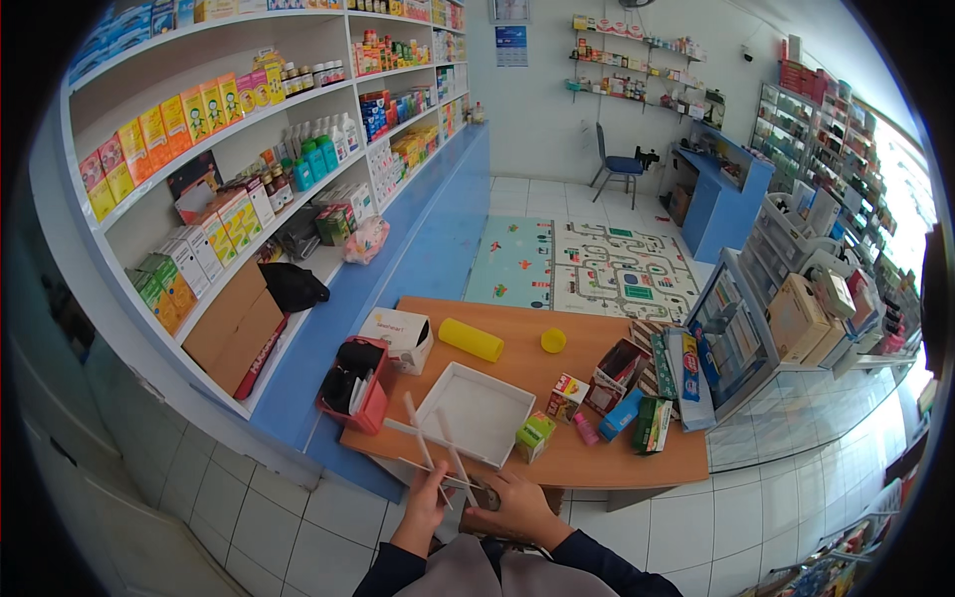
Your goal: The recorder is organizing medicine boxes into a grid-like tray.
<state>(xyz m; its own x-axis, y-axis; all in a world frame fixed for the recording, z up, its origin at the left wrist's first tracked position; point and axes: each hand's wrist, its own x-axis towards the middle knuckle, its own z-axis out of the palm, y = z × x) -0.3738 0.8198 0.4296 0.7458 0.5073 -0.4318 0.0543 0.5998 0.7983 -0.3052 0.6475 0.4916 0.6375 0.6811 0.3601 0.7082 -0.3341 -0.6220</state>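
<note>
My left hand (426, 501) pinches thin white strips (419, 433) that cross one another near the table's front edge. At their right side my right hand (521, 506) has its thumb and fingers around the lower end of a second long strip (453, 448). Both long strips point up and away, over a shallow white tray (470, 410) on the wooden table (597, 332). Another pale strip (401, 427) lies at the tray's left corner. Right of the tray stands a small green box (535, 437). How the strips join between my hands is partly hidden by the fingers.
A red basket (377, 403) with black items and a white box (399, 339) stand at the left. Behind the tray lie a yellow cylinder (471, 339) and a yellow round piece (553, 340). Several product boxes, a pink bottle (586, 430) and a glass case (735, 328) are at right.
</note>
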